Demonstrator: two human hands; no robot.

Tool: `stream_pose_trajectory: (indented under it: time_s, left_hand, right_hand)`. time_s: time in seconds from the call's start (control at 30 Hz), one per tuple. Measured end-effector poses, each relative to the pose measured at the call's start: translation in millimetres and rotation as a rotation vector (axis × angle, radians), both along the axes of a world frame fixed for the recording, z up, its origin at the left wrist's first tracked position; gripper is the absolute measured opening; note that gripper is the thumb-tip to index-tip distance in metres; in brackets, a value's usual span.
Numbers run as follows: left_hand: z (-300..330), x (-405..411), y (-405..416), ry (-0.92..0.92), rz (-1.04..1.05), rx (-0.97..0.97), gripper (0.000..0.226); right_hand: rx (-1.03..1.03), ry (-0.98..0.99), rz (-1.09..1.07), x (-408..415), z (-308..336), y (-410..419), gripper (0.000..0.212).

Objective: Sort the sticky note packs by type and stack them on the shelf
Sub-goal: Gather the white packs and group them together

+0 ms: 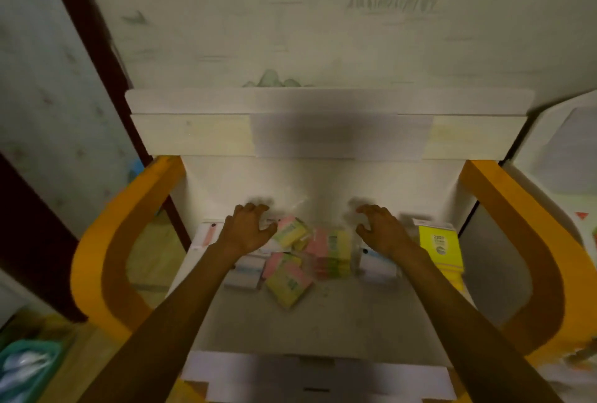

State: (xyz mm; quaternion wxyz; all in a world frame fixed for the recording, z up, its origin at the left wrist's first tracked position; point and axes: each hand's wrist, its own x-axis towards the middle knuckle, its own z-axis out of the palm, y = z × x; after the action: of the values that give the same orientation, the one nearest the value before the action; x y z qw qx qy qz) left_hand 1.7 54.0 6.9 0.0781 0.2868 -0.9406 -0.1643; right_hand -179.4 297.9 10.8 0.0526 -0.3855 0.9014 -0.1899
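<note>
Both arms reach forward over the white shelf board [323, 322] set between two curved orange side frames [106, 260], where a loose heap of plastic-wrapped pink-and-yellow sticky note packs [292, 260] lies at mid-depth, tilted at differing angles. The left hand [247, 228] hovers over the white packs [206, 234] at the heap's left edge and the right hand [382, 229] over those at its right; both have fingers spread and half-curled, gripping nothing. A bright yellow rectangular pack [440, 246] lies farthest right, its long axis running front to back.
</note>
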Motion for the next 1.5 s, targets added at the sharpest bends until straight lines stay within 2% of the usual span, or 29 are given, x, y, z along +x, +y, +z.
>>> stream_pose_trajectory:
  time_s: [0.37, 0.5, 0.6, 0.7, 0.83, 1.03, 1.17, 1.23, 1.4, 1.5]
  left_hand:
    - [-39.4, 56.9, -53.3, -0.042, 0.047, 0.078, 0.066]
    - [-59.5, 63.2, -44.4, -0.059, 0.058, 0.152, 0.072]
    - [-76.2, 64.8, -30.6, -0.116, 0.063, 0.236, 0.086]
    - [-86.7, 63.7, -21.1, -0.136, 0.089, 0.202, 0.096]
    - [-89.0, 56.3, -13.1, -0.141, 0.135, 0.187, 0.098]
    - [-89.2, 51.7, -10.7, -0.077, 0.231, 0.316, 0.101]
    - [-92.1, 54.6, -12.4, 0.077, 0.238, 0.462, 0.093]
    - [-92.4, 56.8, -17.5, 0.096, 0.239, 0.5, 0.086]
    - [-89.1, 64.7, -32.7, 0.177, 0.199, 0.581, 0.059]
    - [-80.5, 71.7, -36.2, 0.232, 0.208, 0.649, 0.05]
  right_hand:
    - [0.028, -0.067, 0.06, 51.6, -23.6, -65.8, 0.047]
    - [0.033, -0.079, 0.072, 67.6, -30.7, -79.1, 0.046]
    - [0.051, -0.071, 0.087, 75.6, -35.1, -84.9, 0.046]
    - [0.062, -0.057, 0.088, 80.6, -36.3, -87.3, 0.045]
    - [0.048, -0.037, 0.089, 86.2, -36.2, -89.2, 0.044]
    - [-0.01, -0.018, 0.105, 98.7, -40.1, -89.5, 0.041]
    - [0.009, -0.004, 0.12, 108.6, -45.1, -88.2, 0.043]
    - [0.044, -0.011, 0.12, 114.4, -49.4, -86.7, 0.046]
    - [0.188, 0.015, 0.18, 126.7, -59.4, -85.7, 0.06]
    - [0.312, 0.051, 0.204, 130.0, -65.8, -83.4, 0.074]
